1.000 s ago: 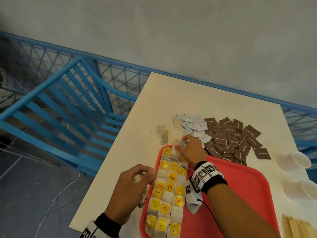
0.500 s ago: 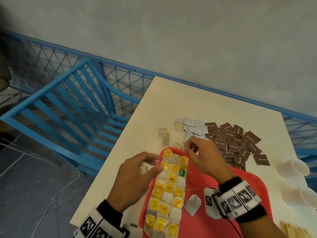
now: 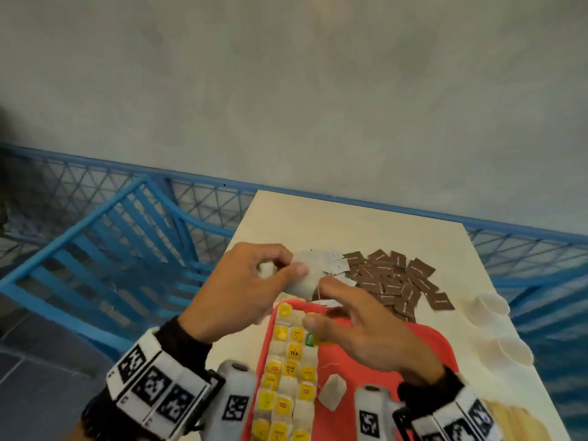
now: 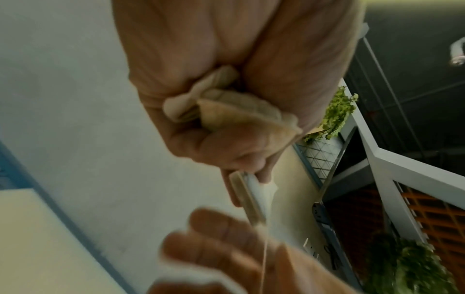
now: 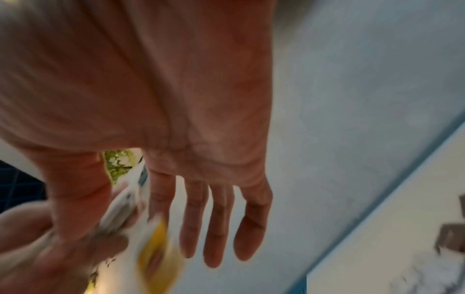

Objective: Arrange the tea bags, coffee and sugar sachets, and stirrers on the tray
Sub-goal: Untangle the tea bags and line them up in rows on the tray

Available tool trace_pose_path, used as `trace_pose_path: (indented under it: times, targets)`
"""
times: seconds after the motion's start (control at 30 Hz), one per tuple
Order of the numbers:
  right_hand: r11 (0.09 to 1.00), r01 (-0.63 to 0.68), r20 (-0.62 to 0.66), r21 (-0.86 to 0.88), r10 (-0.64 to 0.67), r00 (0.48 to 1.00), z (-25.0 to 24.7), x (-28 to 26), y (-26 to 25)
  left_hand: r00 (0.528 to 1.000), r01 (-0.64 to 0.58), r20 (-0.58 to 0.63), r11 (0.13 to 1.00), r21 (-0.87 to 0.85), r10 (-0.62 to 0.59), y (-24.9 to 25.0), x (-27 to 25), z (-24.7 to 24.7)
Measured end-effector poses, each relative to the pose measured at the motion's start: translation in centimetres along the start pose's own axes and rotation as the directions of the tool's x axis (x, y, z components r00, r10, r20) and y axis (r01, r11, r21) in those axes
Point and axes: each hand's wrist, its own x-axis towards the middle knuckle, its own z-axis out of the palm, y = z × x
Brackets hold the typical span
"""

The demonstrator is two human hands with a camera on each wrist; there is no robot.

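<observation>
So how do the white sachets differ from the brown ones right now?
The white sachets form a smaller pile, partly hidden behind the left hand; the brown sachets form a larger, darker spread in fuller view. Both piles lie on the table, beyond the red tray.

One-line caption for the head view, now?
Left hand pinches a tea bag above the red tray; right hand open beside it.

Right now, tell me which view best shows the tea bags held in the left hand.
Left wrist: the tea bags fill the left hand grip up close. Head shows only one bag's edge; right wrist shows a blur.
</observation>
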Motion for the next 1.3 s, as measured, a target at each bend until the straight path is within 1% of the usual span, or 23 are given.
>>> trace_pose_path:
  times: [0.07, 0.17, 0.23, 0.33, 0.37, 0.4, 0.47, 0.53, 0.57, 0.6, 0.63, 0.67, 0.7, 0.73, 0.77, 0.8, 0.83, 0.87, 0.93, 1.0, 1.07, 1.2, 1.3]
  targets:
    - [0.994, -0.018, 0.022, 0.110, 0.016, 1.000, 2.2, -0.6, 0.0, 0.999, -0.014, -0.050, 0.999, 0.039, 0.016, 0.8, 0.0, -0.9]
    - [0.948, -0.021, -0.012, 0.319, 0.027, 1.000, 4.5, -1.6, -0.3, 0.995, 0.002, -0.102, 0.995, 0.102, 0.009, 1.2, 0.0, -2.3]
    - [0.902, -0.031, -0.024, 0.431, 0.046, 0.999, 4.6, -2.3, -0.5, 0.992, 0.033, -0.125, 0.988, 0.153, -0.014, 0.7, 0.0, -3.1]
    - [0.860, -0.063, 0.030, 0.507, 0.055, 0.998, 4.2, -3.3, -0.6, 0.990, 0.051, -0.142, 0.961, 0.271, -0.013, -1.1, -0.4, -3.6]
    - [0.867, -0.074, 0.017, 0.493, 0.076, 0.997, 4.2, -3.7, -0.5, 0.991, 0.055, -0.136, 0.947, 0.317, -0.012, -1.8, -0.6, -3.5]
    - [0.893, -0.092, -0.025, 0.441, 0.115, 0.993, 4.2, -3.9, -0.1, 0.991, 0.061, -0.135, 0.929, 0.364, -0.012, -2.6, -0.8, -3.3]
    - [0.938, -0.186, -0.099, 0.294, 0.223, 0.970, 4.4, -3.9, 1.0, 0.987, 0.083, -0.161, 0.901, 0.425, -0.015, -4.6, -1.2, -2.3]
    - [0.951, -0.288, -0.083, 0.116, 0.298, 0.951, 4.7, -3.6, 2.6, 0.980, 0.139, -0.191, 0.896, 0.422, -0.062, -6.7, -1.7, -0.8]
    - [0.946, -0.324, -0.056, 0.010, 0.324, 0.945, 4.9, -3.2, 3.4, 0.972, 0.195, -0.198, 0.899, 0.391, -0.125, -7.8, -2.0, 0.2]
    - [0.935, -0.348, -0.055, -0.067, 0.345, 0.937, 5.3, -2.9, 4.2, 0.957, 0.269, -0.196, 0.912, 0.311, -0.216, -9.0, -2.4, 1.3]
    - [0.924, -0.364, -0.069, -0.115, 0.358, 0.931, 5.7, -2.6, 4.8, 0.921, 0.373, -0.175, 0.915, 0.151, -0.347, -10.3, -2.8, 2.4]
    - [0.919, -0.379, -0.102, -0.106, 0.369, 0.924, 6.3, -2.2, 5.5, 0.863, 0.487, -0.128, 0.872, -0.042, -0.488, -11.2, -3.1, 3.5]
    - [0.918, -0.394, -0.130, -0.032, 0.387, 0.913, 6.8, -2.0, 5.9, 0.797, 0.581, -0.058, 0.789, -0.200, -0.601, -12.0, -3.7, 4.5]
    - [0.912, -0.399, -0.161, 0.092, 0.409, 0.898, 7.2, -1.8, 6.3, 0.755, 0.628, 0.002, 0.722, -0.290, -0.656, -12.6, -4.3, 5.4]
    - [0.893, -0.398, -0.191, 0.209, 0.437, 0.879, 7.5, -1.6, 6.7, 0.741, 0.647, 0.045, 0.695, -0.314, -0.670, -13.0, -4.9, 6.1]
    - [0.871, -0.394, -0.211, 0.293, 0.461, 0.862, 7.7, -1.5, 6.9, 0.748, 0.647, 0.081, 0.695, -0.315, -0.659, -12.9, -5.4, 6.7]
    - [0.865, -0.391, -0.227, 0.314, 0.468, 0.854, 7.7, -1.4, 7.1, 0.767, 0.632, 0.115, 0.712, -0.305, -0.631, -12.6, -5.7, 7.1]
    - [0.872, -0.387, -0.228, 0.301, 0.460, 0.858, 7.6, -1.3, 7.2, 0.783, 0.618, 0.148, 0.726, -0.303, -0.605, -12.3, -6.0, 7.4]
    - [0.895, -0.368, -0.202, 0.253, 0.421, 0.884, 7.4, -1.1, 7.3, 0.797, 0.602, 0.189, 0.735, -0.313, -0.573, -12.0, -6.4, 7.5]
    - [0.896, -0.358, -0.204, 0.263, 0.415, 0.887, 7.1, -0.9, 7.6, 0.807, 0.590, 0.212, 0.736, -0.334, -0.551, -11.9, -6.5, 7.5]
    - [0.891, -0.341, -0.234, 0.298, 0.415, 0.879, 6.9, -0.8, 7.5, 0.806, 0.590, 0.212, 0.716, -0.373, -0.553, -12.1, -6.4, 7.6]
    - [0.886, -0.327, -0.322, 0.328, 0.430, 0.843, 7.3, -0.3, 7.7, 0.799, 0.590, 0.216, 0.660, -0.466, -0.562, -12.4, -6.1, 7.9]
    - [0.855, -0.342, -0.328, 0.391, 0.476, 0.816, 7.9, 0.0, 8.4, 0.798, 0.578, 0.173, 0.649, -0.495, -0.578, -13.2, -5.8, 8.2]
